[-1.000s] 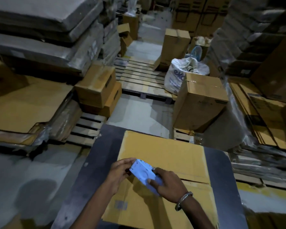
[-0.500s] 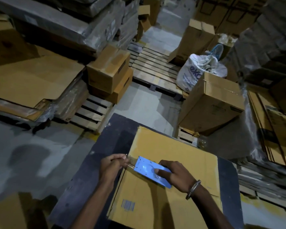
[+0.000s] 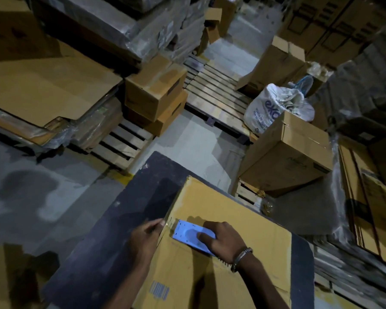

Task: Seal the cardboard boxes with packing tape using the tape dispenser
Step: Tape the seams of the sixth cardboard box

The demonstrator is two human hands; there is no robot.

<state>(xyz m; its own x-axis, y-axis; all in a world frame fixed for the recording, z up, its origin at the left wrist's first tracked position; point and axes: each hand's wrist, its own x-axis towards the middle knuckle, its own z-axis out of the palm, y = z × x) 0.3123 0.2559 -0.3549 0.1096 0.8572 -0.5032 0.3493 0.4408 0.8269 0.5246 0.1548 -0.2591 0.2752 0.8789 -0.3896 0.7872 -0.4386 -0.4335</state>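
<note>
Upper left of frame: flattened cardboard stacked on a pallet, with wrapped bundles above. Left of centre: two small boxes stacked, one on the other. Lower centre: dark table bearing the box, flaps closed, barcode near its lower left corner. Left hand at the box's left edge, fingers curled, fingertips pressed to the edge where a strip of tape begins; whether pinching the tape end or only pressing it, cannot tell. Just right of that: blue dispenser lying on the box top along the flap seam, its front end close to the left edge. Right hand over the dispenser, fingers curled round its body, gripping it; metal bracelet on the wrist. Centre, upper part: bare pallet on the floor. Right of centre: white sack with blue lettering, a tilted box in front of it on another pallet. Far right: more flat cardboard in stacks, dim and hard to resolve.
</note>
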